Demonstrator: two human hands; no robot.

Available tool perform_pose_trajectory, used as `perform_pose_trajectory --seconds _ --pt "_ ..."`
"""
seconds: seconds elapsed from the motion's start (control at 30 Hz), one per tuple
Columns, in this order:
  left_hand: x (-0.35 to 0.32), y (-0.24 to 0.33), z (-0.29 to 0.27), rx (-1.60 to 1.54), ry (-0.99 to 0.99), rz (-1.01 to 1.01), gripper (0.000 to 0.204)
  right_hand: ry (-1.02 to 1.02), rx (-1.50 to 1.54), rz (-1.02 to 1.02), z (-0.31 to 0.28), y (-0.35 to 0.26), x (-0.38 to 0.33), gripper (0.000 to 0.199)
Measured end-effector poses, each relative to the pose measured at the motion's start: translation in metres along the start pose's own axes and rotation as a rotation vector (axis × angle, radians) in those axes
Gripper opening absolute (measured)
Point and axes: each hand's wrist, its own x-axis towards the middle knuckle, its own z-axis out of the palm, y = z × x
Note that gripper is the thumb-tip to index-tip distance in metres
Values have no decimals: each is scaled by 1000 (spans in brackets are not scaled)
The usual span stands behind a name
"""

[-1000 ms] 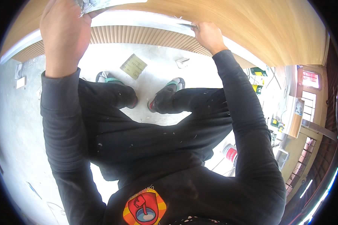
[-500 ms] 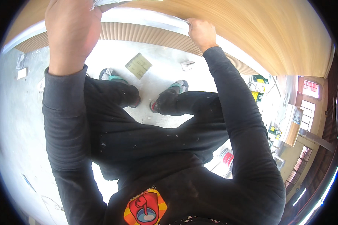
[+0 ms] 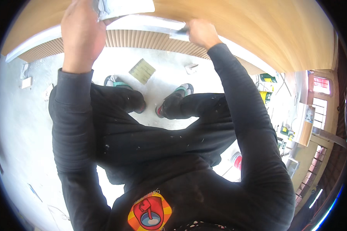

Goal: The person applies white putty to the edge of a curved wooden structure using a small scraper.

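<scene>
My left hand (image 3: pixel 83 38) is closed round a wide, flat metal scraper (image 3: pixel 129 7), smeared with white paste near the grip. It is held up by the wood-grain panel (image 3: pixel 235 23) at the top of the head view. With fingers closed, my right hand (image 3: pixel 203 32) grips a putty knife (image 3: pixel 178 35); the handle is mostly hidden in the fist. The knife's blade lies at the white strip (image 3: pixel 142 22) along the panel's lower edge, blurred, so I cannot tell how firmly it touches.
Below the strip runs a ribbed tan surface (image 3: pixel 138 40). On the pale floor lie a cardboard piece (image 3: pixel 142 71) between my feet and a small white block (image 3: pixel 26 82) at left. Green-and-yellow containers (image 3: pixel 265 96), cables and a red-and-white bucket (image 3: pixel 236 159) stand at right.
My left hand has shifted right and slightly down, showing more of its scraper. My right hand has moved a little left, and its putty knife blade now shows more fully.
</scene>
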Motion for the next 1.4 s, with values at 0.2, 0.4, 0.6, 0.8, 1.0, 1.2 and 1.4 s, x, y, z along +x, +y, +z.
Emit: perform_pose_trajectory --seconds 0.2,0.4,0.6,0.8,1.0,1.2,1.4 --pt "-9 -2 -5 189 313 -332 33 8 277 28 -9 -19 -83 18" --pt "-27 -13 -8 147 321 -607 35 701 837 31 -18 -82 -129 31" --pt "-45 -29 0 12 254 -827 33 881 790 -411 -38 -106 -121 64" --pt "-49 -31 16 13 303 -748 34 862 742 -385 -13 -119 -115 59" --pt "-50 -29 10 63 357 -690 33 832 756 -360 -15 -120 -118 58" --pt "-49 -29 15 99 328 -653 33 827 742 -311 -11 -114 -122 57" --pt "-36 -15 -1 -14 277 -552 36 718 781 -155 17 -97 -123 47"
